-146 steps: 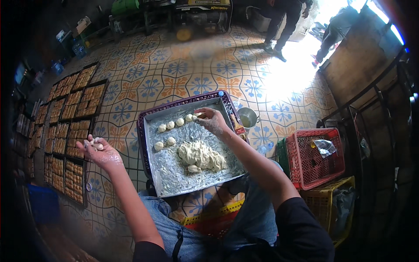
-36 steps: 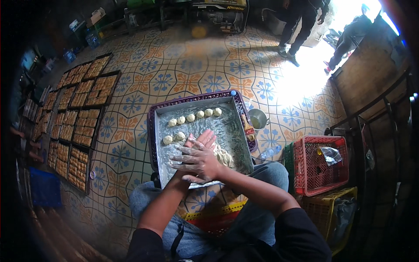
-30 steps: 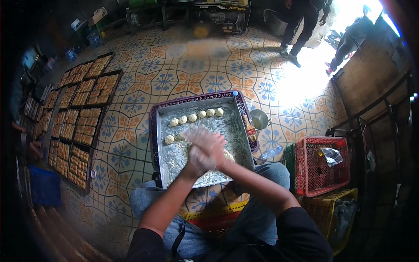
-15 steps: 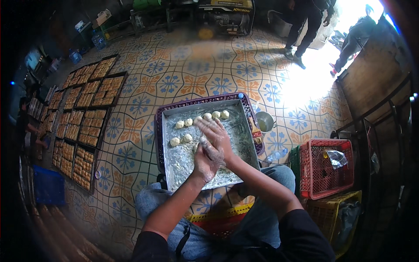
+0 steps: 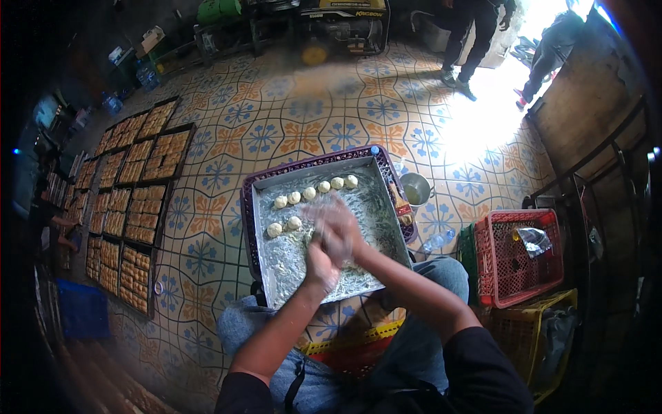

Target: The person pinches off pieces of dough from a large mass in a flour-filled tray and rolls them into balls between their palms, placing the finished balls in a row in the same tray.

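Note:
My left hand [image 5: 322, 265] and my right hand [image 5: 343, 231], both dusted white, press palm to palm above a square metal tray [image 5: 381, 231]. My right hand lies over the left, and motion smears its fingers. Whatever sits between the palms is hidden. White flour or a similar coating covers the tray floor. A row of several pale dough balls [image 5: 324, 187] runs along the tray's far side. Nearer and to the left, two more dough balls [image 5: 294, 223] sit side by side, just left of my hands.
The tray rests on a purple crate [image 5: 252, 228]. A brush [image 5: 398, 196] lies on its right rim beside a metal pot [image 5: 416, 188]. Red [image 5: 486, 259] and yellow crates stand right; filled baking trays [image 5: 145, 214] cover the left floor. People stand at the far right.
My hands stay pressed together, with the right hand's fingers shifted and more blurred. The far row of dough balls shows more fully. The whole view has shifted slightly.

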{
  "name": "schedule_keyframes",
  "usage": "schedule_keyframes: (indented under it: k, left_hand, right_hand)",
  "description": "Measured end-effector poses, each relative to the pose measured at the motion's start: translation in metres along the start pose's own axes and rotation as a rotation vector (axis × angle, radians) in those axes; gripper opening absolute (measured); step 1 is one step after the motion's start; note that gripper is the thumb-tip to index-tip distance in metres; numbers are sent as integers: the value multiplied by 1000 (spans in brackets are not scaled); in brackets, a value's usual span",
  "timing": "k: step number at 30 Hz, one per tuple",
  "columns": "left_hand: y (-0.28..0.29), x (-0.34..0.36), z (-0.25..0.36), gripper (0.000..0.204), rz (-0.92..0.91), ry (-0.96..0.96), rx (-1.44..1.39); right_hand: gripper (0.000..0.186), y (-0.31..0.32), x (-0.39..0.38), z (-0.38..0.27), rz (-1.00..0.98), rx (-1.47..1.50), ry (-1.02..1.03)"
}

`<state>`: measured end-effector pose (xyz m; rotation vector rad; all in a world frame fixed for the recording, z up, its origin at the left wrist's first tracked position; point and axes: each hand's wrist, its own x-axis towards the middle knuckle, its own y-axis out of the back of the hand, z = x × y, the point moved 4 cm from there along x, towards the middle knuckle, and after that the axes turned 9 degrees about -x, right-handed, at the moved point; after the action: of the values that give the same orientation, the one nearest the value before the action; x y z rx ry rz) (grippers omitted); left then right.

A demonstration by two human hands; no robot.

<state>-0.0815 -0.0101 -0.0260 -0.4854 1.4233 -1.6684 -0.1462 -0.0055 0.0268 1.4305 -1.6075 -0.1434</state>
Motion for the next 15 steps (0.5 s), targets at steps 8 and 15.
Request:
schedule_keyframes:
  k: [8,15]
  left_hand:
    - [2,4,21,51,-109,110,-45]
    - [-31,12,22,61,-92,150,-91]
  right_hand:
    - [55,0,5,10,5,35,251]
    - [57,-53,4,6,421,-1025,-1104]
